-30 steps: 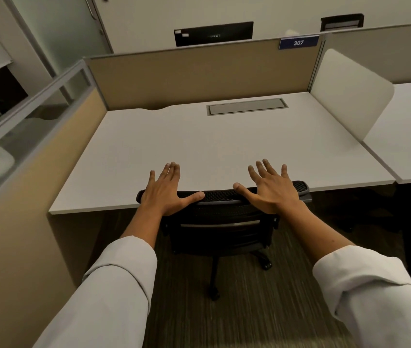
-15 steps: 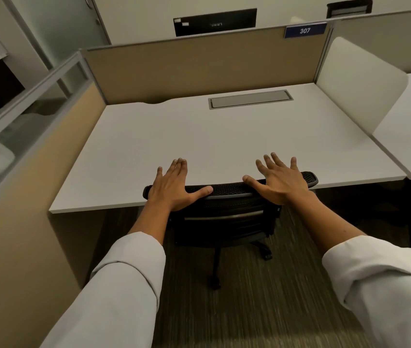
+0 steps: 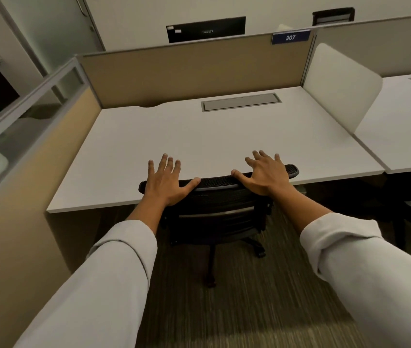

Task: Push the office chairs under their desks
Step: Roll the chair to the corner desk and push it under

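At the near edge of the white rectangular desk (image 3: 199,146), a black mesh-backed office chair (image 3: 214,197) stands tucked in, the top rail of its backrest level with the desk's front edge and its seat hidden beneath the top. Its dark star base and castors rest on the striped grey-brown carpet (image 3: 249,297). The left hand (image 3: 165,180) lies flat on the left end of the rail, fingers straight and spread over the desk edge, thumb stretched along the rail. The right hand (image 3: 266,173) lies the same way on the right end, fingers splayed, thumb pointing inward. The two hands are well apart and grip nothing; they press on the backrest with open palms. Both forearms come out of rolled white sleeves (image 3: 345,247).

A grey metal cable hatch (image 3: 241,102) is set into the desk near the back. A tan fabric partition (image 3: 194,74) runs behind it, bearing a blue sign reading 307 (image 3: 290,37). A white rounded divider panel (image 3: 340,84) separates this desk from a neighbouring white desk (image 3: 405,136) on the right.
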